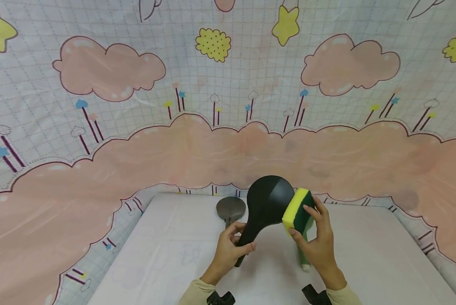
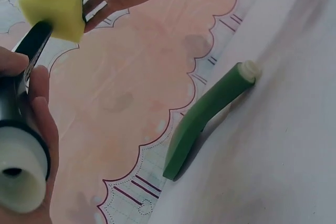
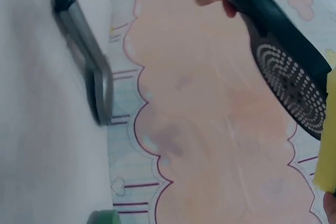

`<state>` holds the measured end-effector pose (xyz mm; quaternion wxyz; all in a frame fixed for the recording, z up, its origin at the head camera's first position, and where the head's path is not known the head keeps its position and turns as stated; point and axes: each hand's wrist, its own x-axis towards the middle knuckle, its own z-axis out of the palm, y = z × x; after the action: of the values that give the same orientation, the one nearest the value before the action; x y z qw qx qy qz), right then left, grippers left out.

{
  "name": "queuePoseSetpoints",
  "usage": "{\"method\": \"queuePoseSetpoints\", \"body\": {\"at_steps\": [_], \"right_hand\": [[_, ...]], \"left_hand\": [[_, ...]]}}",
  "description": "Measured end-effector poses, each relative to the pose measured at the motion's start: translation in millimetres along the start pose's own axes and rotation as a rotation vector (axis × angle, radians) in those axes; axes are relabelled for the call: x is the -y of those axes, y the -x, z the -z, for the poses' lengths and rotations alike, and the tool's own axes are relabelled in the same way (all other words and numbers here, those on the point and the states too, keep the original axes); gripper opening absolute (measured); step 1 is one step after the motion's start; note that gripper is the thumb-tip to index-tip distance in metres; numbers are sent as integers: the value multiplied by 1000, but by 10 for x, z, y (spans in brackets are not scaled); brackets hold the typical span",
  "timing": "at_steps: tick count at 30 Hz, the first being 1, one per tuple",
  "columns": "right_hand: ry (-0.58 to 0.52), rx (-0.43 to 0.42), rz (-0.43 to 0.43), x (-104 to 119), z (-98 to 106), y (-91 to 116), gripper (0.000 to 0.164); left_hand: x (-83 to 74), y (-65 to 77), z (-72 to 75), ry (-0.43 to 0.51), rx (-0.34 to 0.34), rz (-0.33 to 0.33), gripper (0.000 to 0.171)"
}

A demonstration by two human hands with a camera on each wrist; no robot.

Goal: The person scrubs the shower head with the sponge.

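My left hand [image 1: 228, 252] grips the handle of a black handheld shower head [image 1: 269, 199], which is raised above the white tabletop with its smooth back towards the head camera. Its perforated spray face [image 3: 291, 85] shows in the right wrist view. A yellow and green sponge [image 1: 298, 209] is pinched between the thumb and fingers of my right hand [image 1: 321, 241]. The sponge's yellow side meets the shower head's right edge. Past the left hand lies a grey shower head [image 1: 230, 208], its handle partly hidden. A green shower head [image 2: 205, 114] lies behind the right hand.
The white tabletop [image 1: 167, 254] spreads out below both hands. A patterned cloth [image 1: 197, 156] with pink clouds and stars rises behind it and runs along its sides. Dark wrist mounts [image 1: 222, 298] sit at the sleeve cuffs.
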<state>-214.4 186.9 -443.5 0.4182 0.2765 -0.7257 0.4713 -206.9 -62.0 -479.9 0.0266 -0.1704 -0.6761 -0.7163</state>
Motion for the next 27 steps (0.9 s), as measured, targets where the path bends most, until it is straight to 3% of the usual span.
{"method": "queuePoseSetpoints", "body": {"at_steps": [5,10,15,22,27], "right_hand": [[-146,14,-79,39,6,6,68],[-95,26,-61,92,-23,35,66],[-22,27,-5,136,-81,59,69],[54,38,96,222,-142,59,69],[99,51,121,259,-139,58,65]], "left_hand": [[10,-7,55,41,80,48,47],[41,-39,124,11,138,86,57],[73,-44,129,-50,56,71,59],[60,-61,62,-101,-105,43,44],[94,-47,113,-94,-122,24,37]]}}
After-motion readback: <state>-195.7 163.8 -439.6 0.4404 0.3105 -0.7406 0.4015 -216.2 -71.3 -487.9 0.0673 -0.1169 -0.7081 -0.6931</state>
